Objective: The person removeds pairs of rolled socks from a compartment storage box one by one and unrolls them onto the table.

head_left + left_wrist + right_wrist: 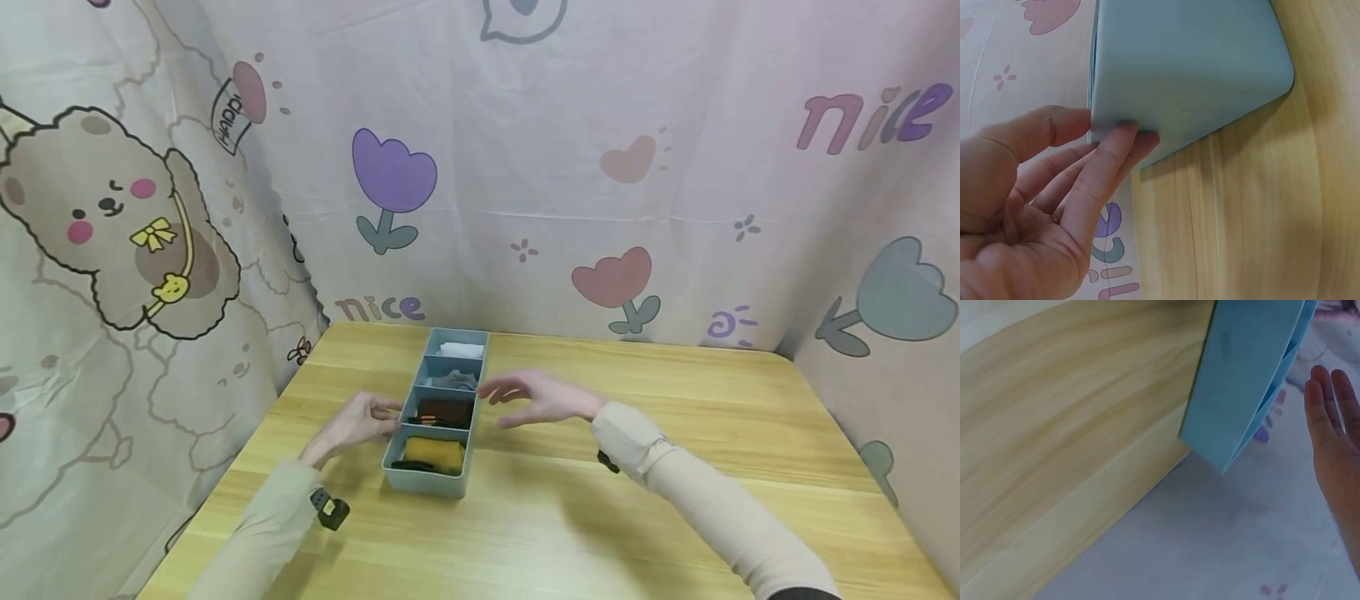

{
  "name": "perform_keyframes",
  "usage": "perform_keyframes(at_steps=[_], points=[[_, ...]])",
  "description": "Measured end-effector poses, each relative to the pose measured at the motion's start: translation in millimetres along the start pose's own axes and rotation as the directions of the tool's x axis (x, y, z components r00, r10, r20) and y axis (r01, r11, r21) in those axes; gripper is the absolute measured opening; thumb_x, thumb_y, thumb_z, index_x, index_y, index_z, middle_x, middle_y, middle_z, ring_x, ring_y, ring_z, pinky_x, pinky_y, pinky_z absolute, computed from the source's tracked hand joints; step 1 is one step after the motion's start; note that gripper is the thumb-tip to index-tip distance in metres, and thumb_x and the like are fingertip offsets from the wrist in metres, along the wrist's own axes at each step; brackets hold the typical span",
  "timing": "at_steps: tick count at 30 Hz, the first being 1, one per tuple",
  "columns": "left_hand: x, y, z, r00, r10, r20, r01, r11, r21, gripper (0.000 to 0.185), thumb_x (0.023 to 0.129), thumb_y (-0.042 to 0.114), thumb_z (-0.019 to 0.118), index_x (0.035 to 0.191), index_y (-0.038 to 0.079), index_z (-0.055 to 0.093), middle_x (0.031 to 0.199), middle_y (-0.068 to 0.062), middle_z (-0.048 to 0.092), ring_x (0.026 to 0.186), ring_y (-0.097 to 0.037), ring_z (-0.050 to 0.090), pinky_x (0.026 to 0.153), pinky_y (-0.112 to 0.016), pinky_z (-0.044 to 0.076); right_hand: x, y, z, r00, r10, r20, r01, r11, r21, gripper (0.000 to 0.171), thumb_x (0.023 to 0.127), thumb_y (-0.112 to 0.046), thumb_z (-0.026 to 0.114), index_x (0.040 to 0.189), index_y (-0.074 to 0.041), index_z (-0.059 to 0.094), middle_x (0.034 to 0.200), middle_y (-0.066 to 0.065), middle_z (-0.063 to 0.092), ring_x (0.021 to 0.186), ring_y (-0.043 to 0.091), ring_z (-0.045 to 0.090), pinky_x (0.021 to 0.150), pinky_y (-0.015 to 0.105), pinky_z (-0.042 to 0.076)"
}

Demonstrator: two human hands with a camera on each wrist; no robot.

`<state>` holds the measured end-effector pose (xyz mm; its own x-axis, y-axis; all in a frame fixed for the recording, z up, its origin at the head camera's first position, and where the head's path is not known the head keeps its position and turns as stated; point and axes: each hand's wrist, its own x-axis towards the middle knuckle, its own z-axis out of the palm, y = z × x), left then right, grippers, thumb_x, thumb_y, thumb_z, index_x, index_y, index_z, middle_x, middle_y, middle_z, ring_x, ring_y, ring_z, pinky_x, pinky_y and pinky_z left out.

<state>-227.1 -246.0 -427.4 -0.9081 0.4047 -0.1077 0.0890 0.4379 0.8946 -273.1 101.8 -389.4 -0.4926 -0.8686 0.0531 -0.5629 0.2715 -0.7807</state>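
Observation:
A long light-blue organizer box (425,482) with several compartments in a row stands on the table. My left hand (366,419) is at its left side. In the left wrist view, the fingers of my left hand (1066,181) lie against the box's outer wall (1191,62), with the thumb tip close at the rim. To the right of the box, my right hand (538,395) hovers with extended fingers, holding nothing. The right wrist view shows my right hand (1335,434) apart from the box (1244,375).
From front to back, the compartments hold a folded yellow cloth (435,454) with a dark item, a dark brown folded item (446,412), a grey cloth (453,381) and a white folded cloth (460,350). Printed curtains (510,167) hang behind the wooden table (600,533) and at its sides.

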Motion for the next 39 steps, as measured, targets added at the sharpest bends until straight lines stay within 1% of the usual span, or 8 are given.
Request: perform_keyframes(at_steps=[6,10,15,20,23,28,33,39], points=[[-0.1,0.6,-3.0,0.997,-0.055,0.046,0.059,0.995,-0.079,0.051,0.094,-0.001,0.061,0.136,-0.023,0.044,0.125,-0.039,0.060,0.109,-0.043,0.069,0.086,-0.043,0.060,25,-11,12,0.997,-0.037,0.066,0.037,0.999,-0.002,0.056,0.090,-0.007,0.072,0.141,0.003,0.051,0.139,0.023,0.059,0.124,0.038,0.059,0.110,0.043,0.048],[-1.5,0.9,-5.1,0.995,-0.064,0.079,0.071,0.993,-0.090,0.054,0.094,-0.002,0.061,0.139,-0.022,0.041,0.128,-0.040,0.058,0.111,-0.045,0.067,0.086,-0.046,0.060,41,-18,20,0.992,-0.010,0.123,0.009,1.000,0.014,0.057,0.089,-0.008,0.074,0.141,0.000,0.053,0.140,0.018,0.059,0.124,0.033,0.060,0.110,0.040,0.049],[-2.9,0.9,-7.0,0.991,-0.073,0.114,0.083,0.992,-0.092,0.056,0.095,-0.001,0.061,0.142,-0.021,0.038,0.131,-0.040,0.056,0.115,-0.046,0.065,0.088,-0.047,0.060,61,-24,32,0.968,0.031,0.248,-0.048,0.997,0.061,0.057,0.088,-0.004,0.075,0.141,0.000,0.054,0.144,0.017,0.057,0.131,0.032,0.057,0.111,0.034,0.048],[-4.2,-0.5,-8.7,0.983,-0.098,0.155,0.115,0.988,-0.106,0.060,0.096,0.002,0.061,0.147,-0.015,0.036,0.136,-0.039,0.054,0.118,-0.045,0.064,0.090,-0.048,0.059,76,-27,43,0.941,0.053,0.333,-0.066,0.997,0.028,0.061,0.087,-0.001,0.075,0.144,-0.001,0.052,0.148,0.016,0.055,0.138,0.031,0.053,0.112,0.029,0.045],[-6.3,-2.3,-10.3,0.978,-0.087,0.187,0.108,0.989,-0.105,0.062,0.096,0.004,0.062,0.149,-0.012,0.034,0.139,-0.038,0.051,0.120,-0.044,0.063,0.091,-0.048,0.059,83,-26,49,0.923,0.050,0.381,-0.061,0.998,0.017,0.064,0.086,0.001,0.075,0.144,0.000,0.051,0.149,0.016,0.054,0.140,0.030,0.050,0.114,0.027,0.042],[-9.8,-5.9,-12.8,0.974,-0.064,0.219,0.090,0.990,-0.111,0.067,0.095,0.004,0.063,0.151,-0.012,0.030,0.146,-0.039,0.043,0.125,-0.046,0.059,0.091,-0.048,0.058,93,-27,54,0.886,0.079,0.457,-0.061,0.997,-0.054,0.069,0.084,0.007,0.074,0.147,-0.003,0.048,0.154,0.012,0.049,0.146,0.027,0.044,0.118,0.024,0.036],[-9.6,-4.8,-11.9,0.974,-0.076,0.211,0.102,0.988,-0.116,0.070,0.094,0.002,0.063,0.152,-0.013,0.027,0.147,-0.041,0.040,0.123,-0.046,0.060,0.090,-0.048,0.059,99,-32,57,0.850,0.114,0.515,-0.020,0.983,-0.185,0.078,0.080,0.010,0.072,0.151,-0.008,0.044,0.162,0.006,0.039,0.149,0.013,0.034,0.121,0.019,0.026],[-9.7,-5.5,-11.4,0.975,-0.079,0.210,0.106,0.987,-0.124,0.069,0.094,0.000,0.063,0.152,-0.013,0.026,0.145,-0.042,0.042,0.120,-0.046,0.062,0.091,-0.047,0.059,104,-34,62,0.826,0.186,0.533,-0.051,0.965,-0.257,0.085,0.078,0.009,0.075,0.153,-0.015,0.043,0.166,0.004,0.030,0.152,0.010,0.023,0.123,0.020,0.021]])
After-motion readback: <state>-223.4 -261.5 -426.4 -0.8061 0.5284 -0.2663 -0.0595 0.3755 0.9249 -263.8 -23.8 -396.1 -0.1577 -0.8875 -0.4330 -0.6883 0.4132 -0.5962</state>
